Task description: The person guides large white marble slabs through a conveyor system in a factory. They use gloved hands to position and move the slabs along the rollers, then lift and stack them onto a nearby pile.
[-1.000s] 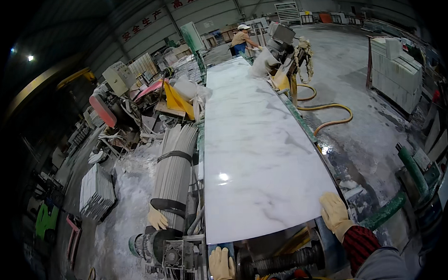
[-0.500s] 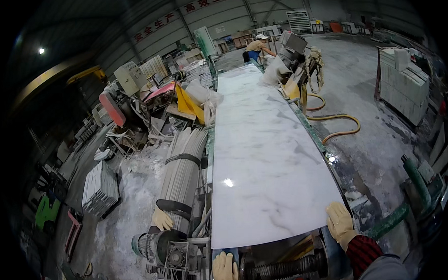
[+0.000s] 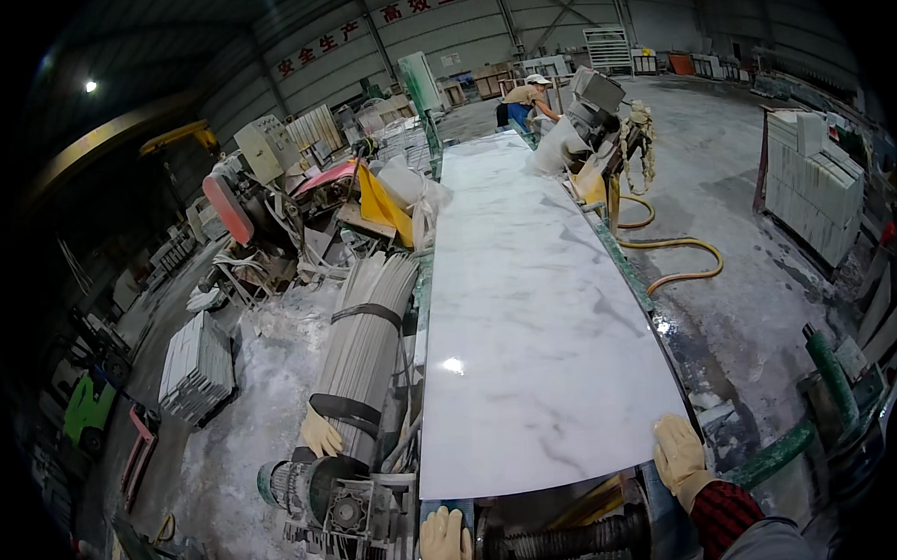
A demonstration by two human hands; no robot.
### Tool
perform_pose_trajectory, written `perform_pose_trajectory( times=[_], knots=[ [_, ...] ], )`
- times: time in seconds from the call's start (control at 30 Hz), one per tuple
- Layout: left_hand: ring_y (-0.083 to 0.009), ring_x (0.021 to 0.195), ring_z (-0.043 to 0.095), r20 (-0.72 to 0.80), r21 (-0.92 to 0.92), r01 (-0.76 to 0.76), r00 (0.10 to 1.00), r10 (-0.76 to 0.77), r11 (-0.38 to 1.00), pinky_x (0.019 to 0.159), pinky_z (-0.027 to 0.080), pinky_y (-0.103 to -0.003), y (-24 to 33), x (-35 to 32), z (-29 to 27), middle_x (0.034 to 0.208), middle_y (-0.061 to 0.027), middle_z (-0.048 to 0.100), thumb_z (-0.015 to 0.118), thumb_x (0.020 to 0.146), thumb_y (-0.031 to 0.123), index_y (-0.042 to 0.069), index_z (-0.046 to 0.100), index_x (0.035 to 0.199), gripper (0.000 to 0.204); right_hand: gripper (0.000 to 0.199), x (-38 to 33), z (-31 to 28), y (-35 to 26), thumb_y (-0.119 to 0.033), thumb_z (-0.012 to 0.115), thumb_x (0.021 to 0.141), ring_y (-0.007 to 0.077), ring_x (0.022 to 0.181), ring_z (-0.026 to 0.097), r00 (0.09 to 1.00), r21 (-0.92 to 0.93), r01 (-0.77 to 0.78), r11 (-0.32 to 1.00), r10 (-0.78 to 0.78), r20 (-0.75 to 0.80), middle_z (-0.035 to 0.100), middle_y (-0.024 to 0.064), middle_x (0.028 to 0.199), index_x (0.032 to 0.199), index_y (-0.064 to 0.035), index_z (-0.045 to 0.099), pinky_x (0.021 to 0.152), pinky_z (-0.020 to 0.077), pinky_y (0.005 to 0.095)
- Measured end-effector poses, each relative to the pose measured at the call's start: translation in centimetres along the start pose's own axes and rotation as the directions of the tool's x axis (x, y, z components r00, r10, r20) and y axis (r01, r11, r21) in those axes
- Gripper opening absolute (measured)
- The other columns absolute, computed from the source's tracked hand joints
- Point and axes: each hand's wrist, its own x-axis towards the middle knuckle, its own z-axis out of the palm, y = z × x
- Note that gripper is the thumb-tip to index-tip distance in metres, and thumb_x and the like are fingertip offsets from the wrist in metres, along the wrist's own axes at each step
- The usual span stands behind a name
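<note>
A long, glossy white marble slab (image 3: 543,376) with grey veins lies flat on a conveyor bed, its near edge toward me. My right hand (image 3: 683,460), in a cream work glove, lies at the slab's near right corner with fingers stretched forward. Just below the near left corner, my gloved left hand (image 3: 445,543) rests flat on the conveyor's side rail. Neither hand is wrapped around anything. Between them, under the slab's near edge, is a dark ribbed roller (image 3: 565,541).
Left of the conveyor are a motor (image 3: 323,496), a strapped bundle of strips (image 3: 363,334) and a loose glove (image 3: 320,433). Green pipes (image 3: 776,454) stand at the right. Far off, a person (image 3: 527,101) bends beside a machine (image 3: 586,114). A yellow hose (image 3: 687,245) loops over the floor.
The view has shifted slightly. My hands keep almost the same places by the slab's near corners, and the slab shows no clear movement. The far person still bends over.
</note>
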Motion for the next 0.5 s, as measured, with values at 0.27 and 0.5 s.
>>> perform_pose_trajectory(
  times=[0.27,0.5],
  knots=[
    [-0.0530,0.132,0.061,-0.059,0.009,-0.034,0.998,0.034,0.999,0.116,0.048,-0.061,0.5,-0.4,-0.6,0.145,-0.0297,0.065,0.075,0.098,0.019,0.002,0.068,0.140,0.046,0.043,-0.5,0.1,0.1,-0.014,0.068,0.094,0.0516,0.132,0.060,0.999,-0.029,-0.011,1.000,0.012,0.040,0.067,0.0293,0.136,0.134,0.0024,0.067,0.120,0.0469,0.0595],
    [-0.0520,0.128,0.062,-0.069,-0.040,-0.057,0.996,0.055,0.998,0.113,0.049,-0.060,1.1,0.4,-1.1,0.142,-0.0289,0.066,0.076,0.096,0.016,0.001,0.068,0.138,0.045,0.045,-2.0,1.0,1.2,-0.014,0.070,0.095,0.0535,0.133,0.061,1.000,-0.085,0.005,0.996,-0.004,0.002,0.068,0.0317,0.139,0.136,0.0037,0.067,0.121,0.0461,0.0621]
  ],
)
